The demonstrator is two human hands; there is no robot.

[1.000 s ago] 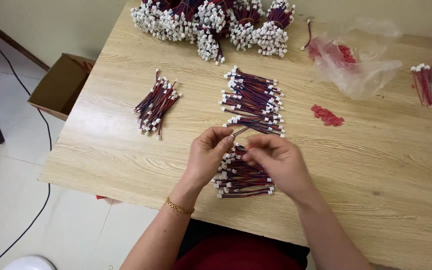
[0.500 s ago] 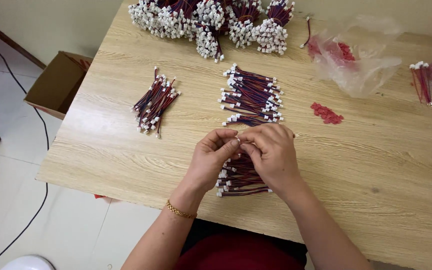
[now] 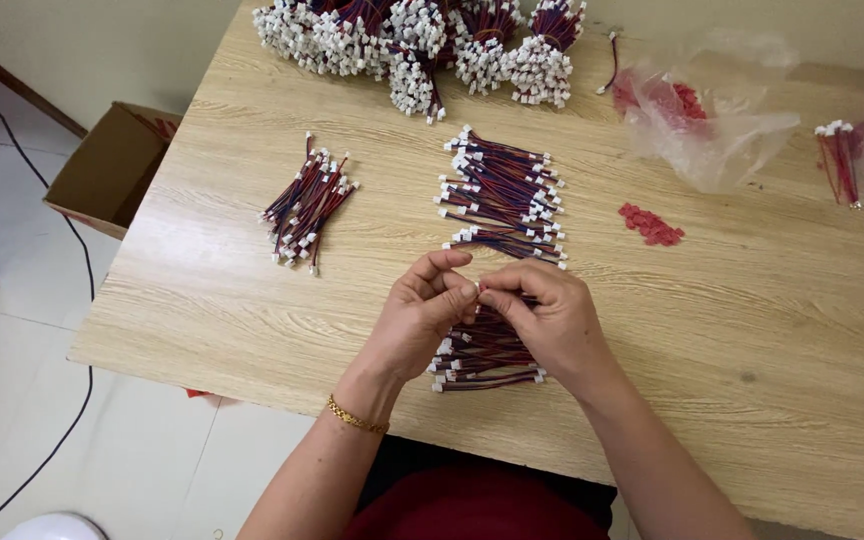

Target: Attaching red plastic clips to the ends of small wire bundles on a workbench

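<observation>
Your left hand (image 3: 422,310) and right hand (image 3: 542,315) pinch one small white-plugged red-and-blue wire lead (image 3: 476,288) at centre frame; finished red-and-blue lead row (image 3: 502,195) above, unworked lead pile (image 3: 482,355) below.

head view, steeply down, close

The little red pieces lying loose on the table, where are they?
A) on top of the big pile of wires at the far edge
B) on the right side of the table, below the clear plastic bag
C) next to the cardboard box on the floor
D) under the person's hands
B: the little red pieces lie on the bare wood just below the clear plastic bag, right of both hands.
</observation>
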